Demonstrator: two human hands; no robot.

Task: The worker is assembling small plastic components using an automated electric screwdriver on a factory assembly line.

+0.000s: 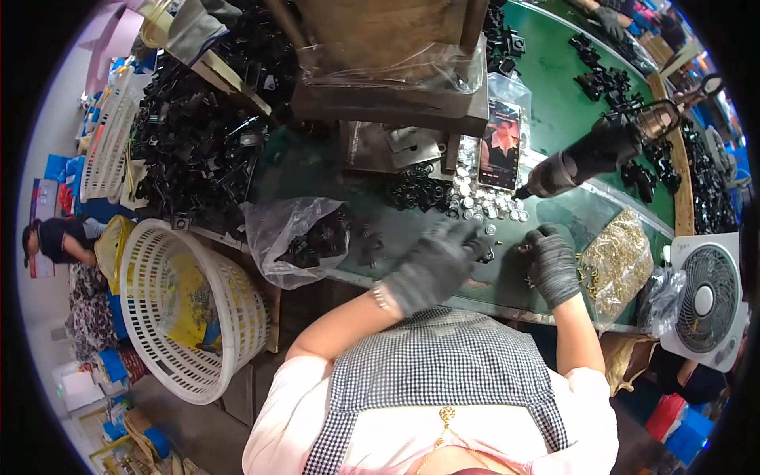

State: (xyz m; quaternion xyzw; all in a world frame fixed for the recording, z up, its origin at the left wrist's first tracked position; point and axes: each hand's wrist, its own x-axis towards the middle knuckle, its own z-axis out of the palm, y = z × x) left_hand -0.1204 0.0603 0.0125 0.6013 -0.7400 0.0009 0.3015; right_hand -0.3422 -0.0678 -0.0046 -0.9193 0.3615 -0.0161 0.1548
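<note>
My left hand, in a dark grey knit glove, reaches over the green work surface with its fingers bent together. At its fingertips is a small black part, partly covered by the glove. My right hand, gloved alike, rests to the right with fingers curled inward; whatever they pinch is too small to make out. Just beyond both hands lie many small silver round pieces. Black ring-like parts are heaped left of them. A bag of brass-coloured small parts sits beside my right hand.
A metal press block stands ahead, with a phone beside it. A dark power driver hangs at right. Black parts pile at left, near a clear bag and white basket. A fan stands right.
</note>
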